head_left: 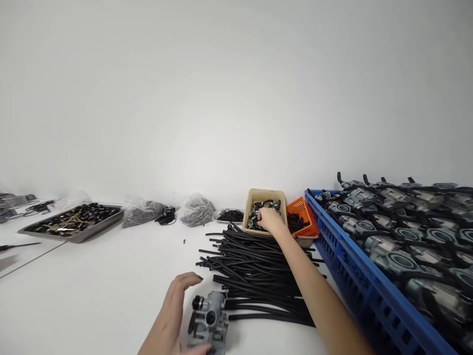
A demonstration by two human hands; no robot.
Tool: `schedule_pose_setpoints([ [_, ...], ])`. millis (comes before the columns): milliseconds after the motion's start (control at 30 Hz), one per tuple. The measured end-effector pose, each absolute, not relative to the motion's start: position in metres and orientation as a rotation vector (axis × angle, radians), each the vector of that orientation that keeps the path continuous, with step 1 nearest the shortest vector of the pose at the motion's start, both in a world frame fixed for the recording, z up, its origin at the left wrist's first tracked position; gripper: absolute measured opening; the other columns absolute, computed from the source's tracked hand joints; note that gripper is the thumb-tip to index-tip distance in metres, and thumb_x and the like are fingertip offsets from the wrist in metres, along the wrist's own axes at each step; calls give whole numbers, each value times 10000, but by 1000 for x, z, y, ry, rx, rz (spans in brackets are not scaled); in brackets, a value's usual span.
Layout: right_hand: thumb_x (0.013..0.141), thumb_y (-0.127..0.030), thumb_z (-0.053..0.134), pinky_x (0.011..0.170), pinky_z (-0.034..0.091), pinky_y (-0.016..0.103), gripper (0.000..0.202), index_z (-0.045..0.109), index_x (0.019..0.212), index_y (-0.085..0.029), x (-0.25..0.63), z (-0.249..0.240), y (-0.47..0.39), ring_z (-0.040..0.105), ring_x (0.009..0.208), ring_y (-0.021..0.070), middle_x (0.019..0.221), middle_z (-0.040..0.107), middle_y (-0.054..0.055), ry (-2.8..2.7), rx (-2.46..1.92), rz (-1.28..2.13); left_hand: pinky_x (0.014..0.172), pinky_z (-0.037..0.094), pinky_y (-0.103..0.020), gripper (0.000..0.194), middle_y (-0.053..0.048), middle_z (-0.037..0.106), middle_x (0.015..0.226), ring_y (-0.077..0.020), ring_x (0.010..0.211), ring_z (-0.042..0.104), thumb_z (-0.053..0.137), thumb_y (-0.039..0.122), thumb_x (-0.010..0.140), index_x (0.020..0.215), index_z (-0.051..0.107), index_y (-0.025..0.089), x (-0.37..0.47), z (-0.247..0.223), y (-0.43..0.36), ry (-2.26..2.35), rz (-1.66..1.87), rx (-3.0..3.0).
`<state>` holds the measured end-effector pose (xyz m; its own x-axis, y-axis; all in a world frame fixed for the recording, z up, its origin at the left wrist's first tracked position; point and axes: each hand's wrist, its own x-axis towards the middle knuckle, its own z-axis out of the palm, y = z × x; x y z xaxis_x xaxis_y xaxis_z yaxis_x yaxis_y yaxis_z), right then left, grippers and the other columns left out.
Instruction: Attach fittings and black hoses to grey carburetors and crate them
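A grey metal carburetor (211, 320) with a black cap on its left side stands on the white table at the lower middle. My left hand (176, 315) curves around its left side, fingers apart and thumb overlapping its lower front. The upper fingertips show a gap from the metal. My right hand (269, 220) reaches into a cream plastic bin (246, 209) of small dark and metallic parts at the back. Its fingers are bent together down among these parts; whatever they pinch is hidden. Below that forearm lies a spread of black rubber hoses (254, 266).
A blue crate (369, 286) full of carburetors fills the right side. Against the cream bin leans an orange basket (314, 224) with black pieces. Leftward along the wall are a dish of black rings (230, 215), plastic bags of parts (195, 209) and a metal tray (79, 236).
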<state>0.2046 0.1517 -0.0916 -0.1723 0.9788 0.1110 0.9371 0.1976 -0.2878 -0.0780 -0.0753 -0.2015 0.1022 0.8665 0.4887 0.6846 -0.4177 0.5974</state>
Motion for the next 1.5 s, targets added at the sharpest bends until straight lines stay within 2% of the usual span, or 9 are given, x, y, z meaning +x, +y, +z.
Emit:
schedule_pose_setpoints([
  [33,914,-72,716,920,523,338,222,775,1120,-129,203,-95,153,707,1190,311,1232,766,180,-2206,-1811,194,1007,588,-459,1000,-169,560,1508,-387,1298,622,846,668,632,1476,422,341,-79,-209,-77,1500,1186,2031],
  [100,902,-45,714,944,511,333,246,764,1121,-145,201,-100,154,692,1204,299,1250,755,165,-2213,-1786,156,1013,591,-446,1186,-153,506,1586,-357,1267,661,868,643,602,1581,241,405,-77,-215,-79,1404,1041,1783],
  [167,906,-49,712,967,503,333,237,762,1113,-152,200,-103,155,680,1217,295,1273,740,162,-2213,-1766,132,1006,589,-439,1114,-127,641,1435,-319,1143,715,850,659,628,1555,290,401,-69,-213,-79,1299,916,1616],
  [233,911,-61,711,974,503,335,208,765,1095,-143,201,-104,156,678,1214,295,1292,725,172,-2204,-1753,124,929,605,-427,922,-112,741,1205,-316,1050,728,834,696,626,1399,487,331,-59,-206,-75,1205,827,1554],
  [400,970,-123,644,948,510,309,159,768,1068,-133,211,-87,156,699,1186,279,1219,759,161,-2154,-1704,134,753,610,-358,762,-82,760,989,-273,855,712,872,620,539,1157,619,252,-42,-184,-58,1191,883,1608],
  [633,1003,-205,573,908,527,302,217,761,1110,-192,229,-29,127,714,1051,221,1144,791,84,-1868,-1295,294,995,616,-453,577,-94,815,1082,-348,1060,756,837,514,648,1122,640,251,-19,-138,-17,1236,1123,1635],
  [800,987,-247,590,835,540,290,215,762,1108,-204,213,-4,84,725,966,191,1137,781,67,-2035,-999,583,1144,513,-556,848,-206,741,1321,-431,1287,666,805,725,604,1226,617,180,-24,-159,15,1388,1276,1405],
  [1067,955,-123,660,864,528,298,121,762,980,-185,153,-28,71,728,950,198,1027,796,48,-2615,-889,774,1019,541,-442,761,-121,794,1168,-367,1140,697,857,702,637,1156,679,174,-38,-178,11,1170,1267,1420],
  [1500,856,-176,705,930,552,353,69,753,903,-192,156,-41,88,728,986,224,1005,783,61,-2421,-902,908,1005,499,-411,668,-102,772,1246,-316,1115,688,854,557,717,1234,678,172,-35,-175,13,1026,1295,1245],
])
